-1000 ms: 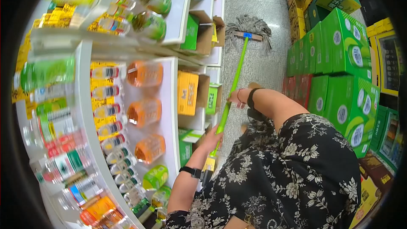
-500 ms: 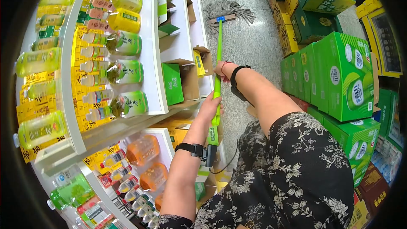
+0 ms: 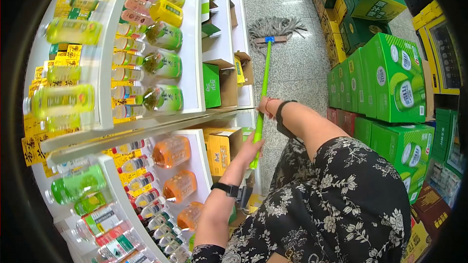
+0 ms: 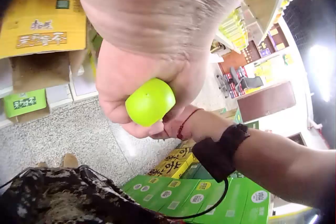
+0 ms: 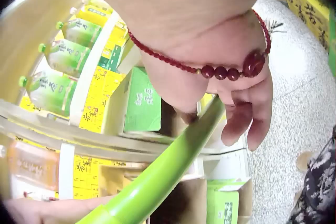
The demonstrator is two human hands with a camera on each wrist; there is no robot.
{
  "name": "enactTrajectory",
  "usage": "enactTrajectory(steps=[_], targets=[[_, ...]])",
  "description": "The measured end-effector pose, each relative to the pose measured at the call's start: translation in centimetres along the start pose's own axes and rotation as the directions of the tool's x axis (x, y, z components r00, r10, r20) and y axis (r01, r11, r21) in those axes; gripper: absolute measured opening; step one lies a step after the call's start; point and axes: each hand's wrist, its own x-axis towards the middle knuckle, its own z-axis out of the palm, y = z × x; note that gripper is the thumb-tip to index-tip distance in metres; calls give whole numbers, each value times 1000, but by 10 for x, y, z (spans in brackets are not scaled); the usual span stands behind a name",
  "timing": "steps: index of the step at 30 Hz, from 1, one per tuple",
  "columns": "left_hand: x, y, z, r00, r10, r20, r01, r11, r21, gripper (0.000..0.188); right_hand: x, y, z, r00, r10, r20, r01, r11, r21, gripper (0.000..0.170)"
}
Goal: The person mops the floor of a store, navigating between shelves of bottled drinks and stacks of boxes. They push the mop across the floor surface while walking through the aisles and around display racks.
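Note:
A mop [image 3: 266, 75] with a long green handle reaches forward along the aisle, its grey strands [image 3: 280, 26] spread on the floor around a blue clamp. My left hand [image 3: 250, 150] grips the handle near its top end. In the left wrist view, fingers wrap around the handle below its rounded green end cap [image 4: 150, 102]. Further down the handle, my right hand [image 3: 267, 106] holds it between thumb and fingers. Seen from the right wrist, the handle passes under the palm, with some fingers [image 5: 257, 124] loosely bent beside it.
Shelves of bottled drinks [image 3: 163, 63] line the left side, with open cartons [image 3: 212, 85] along their aisle end. Stacked green cases [image 3: 390, 80] border the right side, beyond which stands a yellow-framed unit [image 3: 446, 58]. Speckled floor [image 3: 292, 68] runs between them.
Both hands went forward with the mop handle, then came back toward the body. The view shifted over the shelves as well. Each hand has kept its hold on the handle.

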Motion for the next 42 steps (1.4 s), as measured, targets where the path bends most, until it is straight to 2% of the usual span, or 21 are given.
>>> enactTrajectory(steps=[5, 7, 8, 9, 11, 12, 13, 15, 19, 21, 24, 25, 27, 29, 31, 33, 35, 37, 38, 39, 42], targets=[[-70, -91, -1, 1000, -18, 12, 19, 995, -102, 57, -74, 10, 69, 988, 78, 130, -71, 996, -57, 40], [-99, -120, 2, 998, -45, 34, 47, 997, -63, 59, -109, 9, 90, 943, -76, 325, 165, 953, -254, 43], [-108, -138, 1, 999, -22, 47, 24, 999, -41, 60, -145, 3, 91, 957, -30, 290, 89, 977, -193, 46], [-114, -167, -4, 999, -20, 41, 22, 998, -52, 60, -132, 6, 111, 955, -28, 294, 91, 975, -205, 46], [-116, -218, -10, 1000, 18, -26, -13, 988, 151, 63, -88, 21, 148, 851, 240, 468, -33, 912, -409, 50], [-130, -213, -6, 1000, 22, -12, -21, 997, 75, 63, -92, 26, 158, 846, 229, 481, -60, 938, -340, 55], [-142, -210, -3, 1000, 23, -15, -22, 997, 73, 63, -94, 26, 164, 846, 229, 481, -58, 937, -344, 55], [-158, -201, 0, 999, -7, -38, 10, 996, 91, 63, -96, 24, 170, 787, 259, 559, -43, 929, -369, 58], [-167, -185, -6, 1000, -28, -9, 29, 997, 75, 63, -90, 18, 176, 769, 277, 576, -70, 932, -355, 60], [-155, -185, -13, 996, 75, -39, -60, 953, 297, 61, -92, 11, 162, 818, 184, 544, -6, 950, -313, 59], [-129, -151, -20, 1000, 8, -6, -6, 972, 236, 60, -89, 1, 132, 877, 37, 479, 94, 965, -246, 58], [-119, -136, -22, 1000, 4, -1, -4, 969, 246, 60, -81, -1, 122, 877, 33, 479, 92, 968, -235, 58], [-95, -100, -22, 999, -49, 8, 48, 991, 126, 60, -75, -9, 91, 907, 109, 407, -37, 983, -182, 58], [-63, -65, -24, 997, -71, 21, 67, 985, 162, 61, -76, -18, 42, 933, 90, 349, -19, 979, -201, 56], [-29, -23, -25, 998, -56, 38, 49, 983, 175, 61, -79, -26, -16, 950, -41, 311, 113, 969, -218, 55], [4, 33, -24, 995, -35, 89, 18, 983, 185, 59, -83, -40, -74, 961, -62, 269, 130, 962, -241, 55], [43, 84, -26, 998, -43, 56, 32, 983, 181, 58, -63, -50, -130, 970, -84, 226, 144, 954, -265, 54], [84, 137, -26, 995, -12, 100, -9, 978, 209, 56, -24, -54, -178, 982, -132, 136, 178, 888, -424, 51], [106, 161, -26, 995, 1, 95, -20, 979, 202, 56, 45, -48, -187, 962, -245, 122, 264, 716, -646, 45], [128, 184, -24, 996, 17, 88, -33, 981, 190, 56, 87, -37, -198, 965, -239, 111, 254, 729, -635, 45], [174, 251, -15, 994, -10, 106, -10, 982, 189, 53, 216, -32, -245, 981, -140, 134, 183, 436, -881, 35]])
